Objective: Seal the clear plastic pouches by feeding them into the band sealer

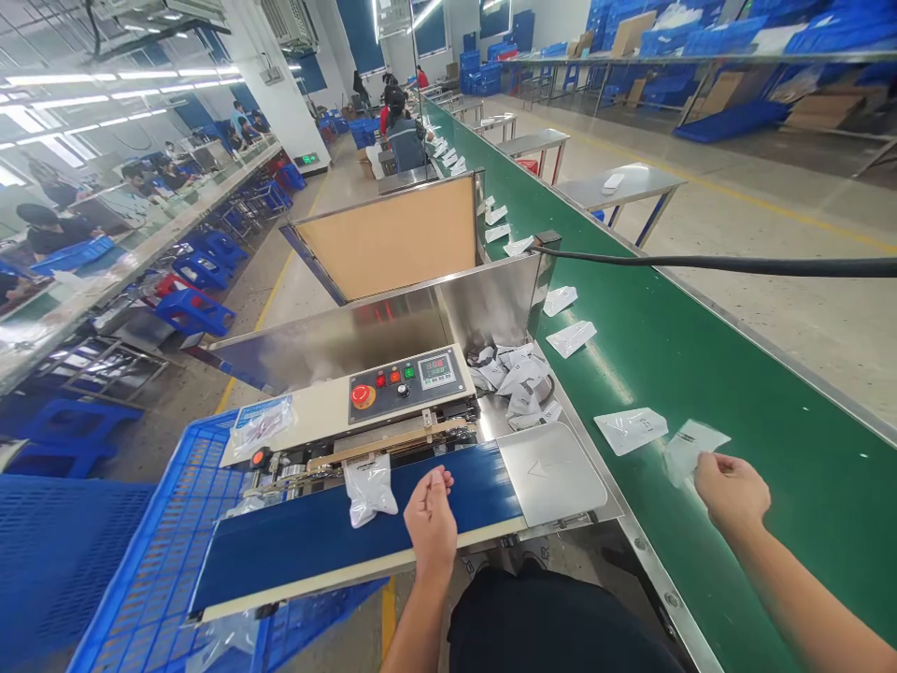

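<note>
Right hand point(733, 491) is over the green belt point(785, 411), fingers curled narrow, thumb and forefinger pinching the near edge of a bag point(690, 451) (slightly blurred, so the exact grip is hard to read). That bag lies at an angle just beside a second bag point(631, 430), which lies flat and untouched; more bags trail up the belt beyond. Left hand point(431, 514) is above the blue belt point(294, 551), fingers curled in with thumb near the fingertips, nothing visible in it (can't tell whether it brushes the belt).

Just beside the left hand, a filled bag point(370, 491) rests on the blue belt, its top edge up at the sealer point(315, 397). The panel point(406, 383) is lit. A loose pile point(519, 374) sits behind the metal plate point(557, 472), near the green belt's edge; a crate point(150, 561) stands past the blue belt's far end.

Step in hand, as I judge it: picking a bag off the green belt. Next move seems to call for a firm pinch and a clean lift clear of the second bag, with the left hand kept off the filled bag's edge at the sealer.
</note>
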Demonstrator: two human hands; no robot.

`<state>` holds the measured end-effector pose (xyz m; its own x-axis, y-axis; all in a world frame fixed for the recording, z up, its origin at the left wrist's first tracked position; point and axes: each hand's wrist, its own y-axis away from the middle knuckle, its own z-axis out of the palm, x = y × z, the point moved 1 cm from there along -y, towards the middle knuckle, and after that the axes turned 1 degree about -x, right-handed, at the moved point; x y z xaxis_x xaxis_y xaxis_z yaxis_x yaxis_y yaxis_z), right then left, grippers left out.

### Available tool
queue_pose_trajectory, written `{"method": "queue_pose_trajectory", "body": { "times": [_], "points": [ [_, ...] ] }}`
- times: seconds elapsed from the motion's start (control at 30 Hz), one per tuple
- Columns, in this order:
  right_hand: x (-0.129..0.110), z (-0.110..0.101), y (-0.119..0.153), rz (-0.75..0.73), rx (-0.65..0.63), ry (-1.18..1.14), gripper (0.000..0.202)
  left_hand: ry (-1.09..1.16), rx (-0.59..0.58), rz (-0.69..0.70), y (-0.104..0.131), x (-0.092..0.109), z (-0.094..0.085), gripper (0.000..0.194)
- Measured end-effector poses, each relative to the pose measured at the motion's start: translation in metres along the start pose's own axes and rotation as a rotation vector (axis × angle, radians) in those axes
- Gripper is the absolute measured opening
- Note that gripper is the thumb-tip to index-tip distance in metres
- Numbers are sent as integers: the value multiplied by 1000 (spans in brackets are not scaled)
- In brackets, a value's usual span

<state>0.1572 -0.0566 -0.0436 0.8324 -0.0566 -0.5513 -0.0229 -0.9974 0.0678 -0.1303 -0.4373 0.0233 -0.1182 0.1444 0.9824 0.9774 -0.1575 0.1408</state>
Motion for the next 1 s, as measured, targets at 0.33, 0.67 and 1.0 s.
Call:
{"method": "queue_pose_trajectory", "body": {
  "times": [0.33, 0.67, 1.0],
  "points": [
    [-132, -24, 129, -573, -445, -350, 37, 228, -467, -116, 21, 27, 111, 68],
    [-154, 20, 164, -370, -688, -521, 43, -20, -350, -63, 18, 2, 87, 50],
    [-191, 85, 165, -133, -774, -571, 28, 19, -88, -265, -33, -16, 73, 47]
  ]
}}
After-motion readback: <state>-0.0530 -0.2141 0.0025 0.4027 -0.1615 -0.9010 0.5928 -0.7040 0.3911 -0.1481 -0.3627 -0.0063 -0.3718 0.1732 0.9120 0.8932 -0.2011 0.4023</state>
